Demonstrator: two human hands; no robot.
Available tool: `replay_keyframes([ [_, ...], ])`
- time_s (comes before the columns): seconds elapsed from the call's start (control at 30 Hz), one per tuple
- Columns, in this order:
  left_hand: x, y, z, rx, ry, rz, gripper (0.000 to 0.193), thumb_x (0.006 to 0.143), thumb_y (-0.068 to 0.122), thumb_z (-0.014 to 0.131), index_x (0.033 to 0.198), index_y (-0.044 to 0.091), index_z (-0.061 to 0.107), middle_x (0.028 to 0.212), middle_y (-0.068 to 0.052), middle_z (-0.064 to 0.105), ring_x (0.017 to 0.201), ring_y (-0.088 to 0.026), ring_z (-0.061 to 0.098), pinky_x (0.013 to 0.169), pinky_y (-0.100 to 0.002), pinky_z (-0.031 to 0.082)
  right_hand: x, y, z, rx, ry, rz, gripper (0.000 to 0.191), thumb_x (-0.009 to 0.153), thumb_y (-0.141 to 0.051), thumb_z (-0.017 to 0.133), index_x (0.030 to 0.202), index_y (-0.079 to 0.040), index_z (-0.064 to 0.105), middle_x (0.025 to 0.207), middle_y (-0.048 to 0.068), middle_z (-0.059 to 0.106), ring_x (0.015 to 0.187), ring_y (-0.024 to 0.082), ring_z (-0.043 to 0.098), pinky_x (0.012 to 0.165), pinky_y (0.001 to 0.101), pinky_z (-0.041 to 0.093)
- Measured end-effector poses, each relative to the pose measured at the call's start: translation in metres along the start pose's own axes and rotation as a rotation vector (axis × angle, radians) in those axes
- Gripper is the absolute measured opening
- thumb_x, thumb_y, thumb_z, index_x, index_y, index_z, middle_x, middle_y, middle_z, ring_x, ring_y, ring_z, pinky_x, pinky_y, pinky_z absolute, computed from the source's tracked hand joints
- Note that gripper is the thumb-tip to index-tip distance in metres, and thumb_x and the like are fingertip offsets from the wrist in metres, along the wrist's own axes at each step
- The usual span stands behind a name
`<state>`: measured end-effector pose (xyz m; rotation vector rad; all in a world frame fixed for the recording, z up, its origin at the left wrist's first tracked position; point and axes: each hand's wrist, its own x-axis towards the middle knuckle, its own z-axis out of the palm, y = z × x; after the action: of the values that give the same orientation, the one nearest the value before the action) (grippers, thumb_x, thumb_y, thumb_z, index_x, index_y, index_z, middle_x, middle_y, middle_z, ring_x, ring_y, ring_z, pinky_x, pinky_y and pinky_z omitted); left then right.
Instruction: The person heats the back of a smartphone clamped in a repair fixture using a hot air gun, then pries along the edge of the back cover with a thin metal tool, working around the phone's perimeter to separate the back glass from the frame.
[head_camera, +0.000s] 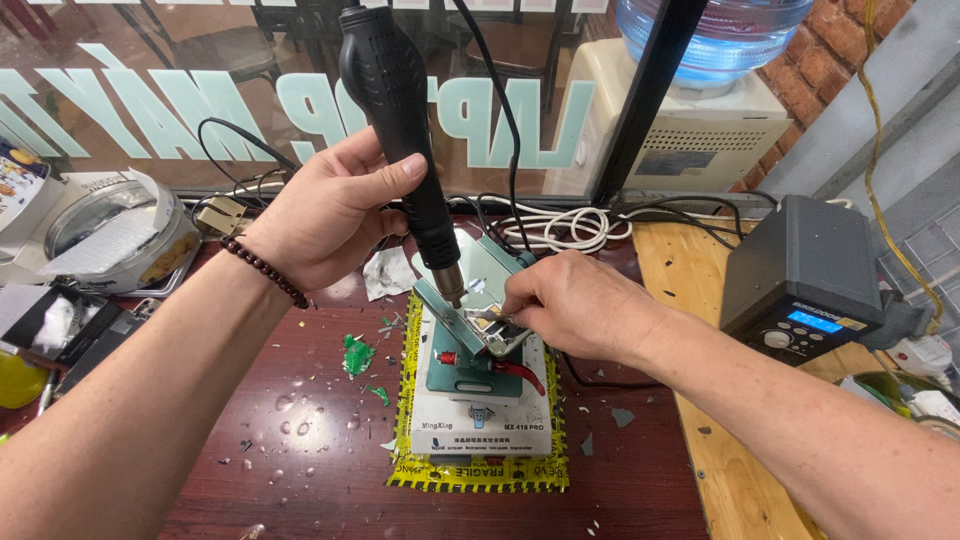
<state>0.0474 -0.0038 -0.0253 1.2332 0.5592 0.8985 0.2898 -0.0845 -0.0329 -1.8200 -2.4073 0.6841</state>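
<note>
Head view: dark red workbench (300, 470), littered with glass chips and green scraps below the left hand, backed by a lettered window. Left hand (325, 215) wrapped tight round a black hot-air gun (400, 130), nozzle aimed down at the small device (490, 325) clamped in a green holding fixture (470, 350) just under both hands. Right hand (570, 300) pinched narrow on the device's upper edge, fingertips touching it; held tool, if any, impossible to tell. Judged mid-work: heating and lifting under way, device not yet out of the clamp, debris uncleared. Grey rework station (800, 275) stood beyond the right forearm, white cable coil (565, 228) behind the right hand.
</note>
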Motion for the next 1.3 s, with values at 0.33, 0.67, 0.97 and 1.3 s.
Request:
replay_keyframes([
  [0.33, 0.003, -0.002, -0.001, 0.013, -0.013, -0.001, 0.021, 0.1, 0.018, 0.066, 0.119, 0.009, 0.065, 0.095, -0.001, 0.067, 0.081, -0.013, 0.065, 0.063, -0.031, 0.054, 0.005, -0.005, -0.007, -0.156, 0.023, -0.094, 0.025, 0.084, -0.015, 0.065, 0.104, -0.022, 0.079, 0.096, 0.004, 0.078, 0.096, 0.025, 0.074, 0.088, 0.0416, 0.056],
  [0.67, 0.006, -0.007, -0.005, -0.01, -0.035, 0.002, 0.022, 0.101, 0.018, 0.067, 0.12, 0.008, 0.066, 0.095, 0.0, 0.068, 0.082, -0.013, 0.065, 0.064, -0.03, 0.054, 0.001, -0.004, -0.001, -0.178, 0.107, -0.198, 0.015, 0.085, -0.015, 0.068, 0.096, -0.015, 0.077, 0.097, 0.007, 0.076, 0.095, 0.03, 0.072, 0.084, 0.0453, 0.056],
  [0.97, 0.008, -0.007, -0.005, 0.01, -0.022, -0.019, 0.02, 0.098, 0.019, 0.067, 0.116, 0.01, 0.066, 0.094, 0.0, 0.068, 0.081, -0.013, 0.067, 0.062, -0.032, 0.055, 0.008, 0.02, 0.013, 0.28, 0.049, -0.09, 0.015, 0.086, -0.016, 0.069, 0.097, -0.011, 0.078, 0.087, 0.006, 0.081, 0.084, 0.016, 0.078, 0.077, 0.0332, 0.059],
  [1.3, -0.032, 0.026, -0.039, 0.21, 0.079, -0.248, 0.02, 0.1, 0.017, 0.067, 0.12, 0.014, 0.069, 0.091, 0.002, 0.067, 0.079, -0.013, 0.063, 0.062, -0.035, 0.048, -0.018, 0.005, 0.02, 0.156, 0.142, 0.001, 0.024, 0.084, -0.015, 0.069, 0.107, -0.011, 0.074, 0.088, 0.012, 0.078, 0.086, 0.027, 0.075, 0.078, 0.0376, 0.057],
])
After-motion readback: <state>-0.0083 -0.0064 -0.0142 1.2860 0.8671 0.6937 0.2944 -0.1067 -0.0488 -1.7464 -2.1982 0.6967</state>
